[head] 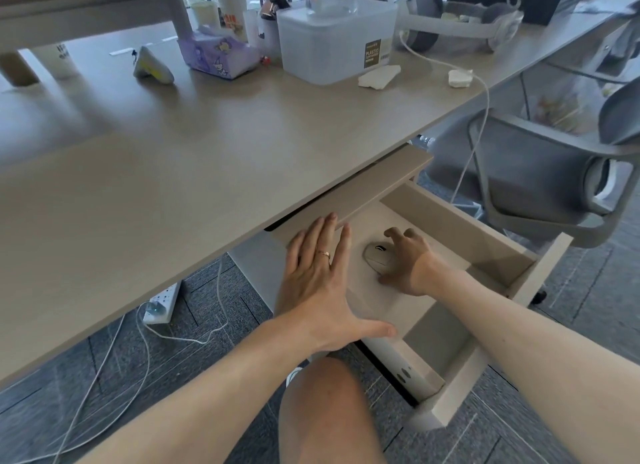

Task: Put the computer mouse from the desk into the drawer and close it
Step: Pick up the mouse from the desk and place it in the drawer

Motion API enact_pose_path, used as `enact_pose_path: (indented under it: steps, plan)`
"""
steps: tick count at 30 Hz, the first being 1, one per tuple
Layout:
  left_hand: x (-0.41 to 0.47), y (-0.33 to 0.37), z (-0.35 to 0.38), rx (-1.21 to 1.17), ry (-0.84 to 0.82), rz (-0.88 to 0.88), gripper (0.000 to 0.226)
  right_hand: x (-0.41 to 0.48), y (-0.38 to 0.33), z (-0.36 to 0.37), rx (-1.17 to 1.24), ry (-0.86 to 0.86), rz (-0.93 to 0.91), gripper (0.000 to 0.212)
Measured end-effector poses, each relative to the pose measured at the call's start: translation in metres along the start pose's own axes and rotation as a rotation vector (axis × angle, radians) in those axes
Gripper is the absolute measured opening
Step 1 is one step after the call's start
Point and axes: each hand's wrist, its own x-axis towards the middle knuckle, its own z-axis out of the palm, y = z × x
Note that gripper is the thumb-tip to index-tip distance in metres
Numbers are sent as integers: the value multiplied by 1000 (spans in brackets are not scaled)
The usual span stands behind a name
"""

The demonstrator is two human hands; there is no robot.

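1. mouse [379,259] goes into the open drawer [540,283] beneath the desk [207,145]: the placing step looks nearly done, with the drawer pulled well out and its front panel nearest the camera.
2. left hand [320,283] lies flat, fingers [329,235] spread, fingertips touching the strip of drawer wall just under the desk edge, thumb stretched out toward the drawer's near side.
3. right hand [407,261] is down inside the drawer, fingers [394,233] curled and loosely apart, cupped over the mouse's right flank; the pale mouse sits on the drawer floor just left of those fingers, under the palm side.
4. judged next: let go, lift the right hand clear of the drawer walls, then push the front panel in until it shuts.
5. hard to tell: whether the fingers grip the mouse or merely rest on it; the thumb's contact is hidden, and the drawer's far end is cut off under the desk.
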Motion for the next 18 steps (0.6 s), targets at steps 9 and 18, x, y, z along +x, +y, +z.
enact_pose_path:
  steps: [9,18]
  plan:
    - [1,0,0,-4,5,-1,151,-4,9,-9,13,-31,-21,73]
    - [0,0,1,4,3,2,149,-4,6,-13,11,-19,-2,72]
